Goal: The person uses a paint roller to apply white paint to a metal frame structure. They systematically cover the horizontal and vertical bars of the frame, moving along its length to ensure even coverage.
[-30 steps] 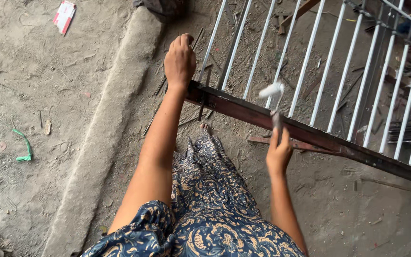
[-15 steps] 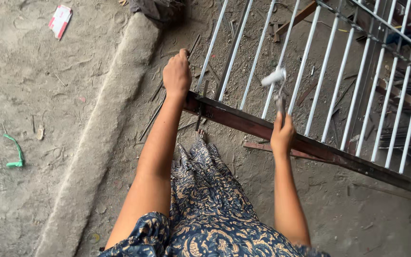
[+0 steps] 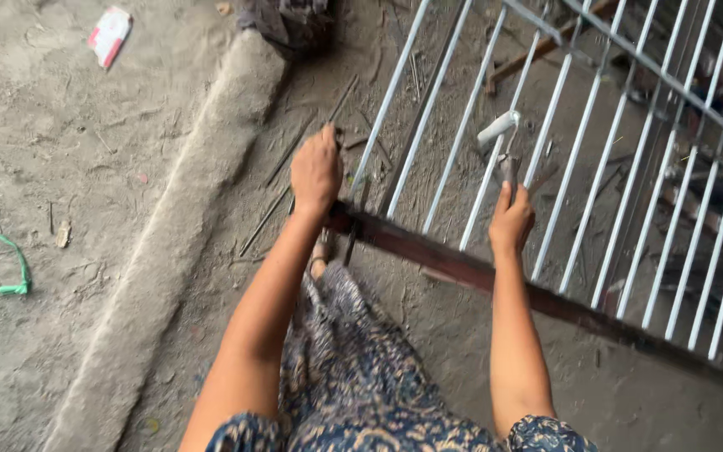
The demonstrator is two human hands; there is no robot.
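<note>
My left hand grips the left end of a dark reddish-brown metal bar, the bottom rail of a metal grille. My right hand holds the handle of a small paint roller, whose white sleeve rests against one of the white-painted vertical bars. The grille leans over dusty ground and runs off to the right. My patterned blue clothing fills the bottom of the view.
A raised concrete curb runs diagonally on the left. Thin metal rods lie on the ground by the grille's corner. A red-and-white packet and a green scrap lie on the dirt. Wooden pieces lie behind the bars.
My right hand has carried the roller upward along the white bars. My left hand stays on the rail end. The view has shifted slightly.
</note>
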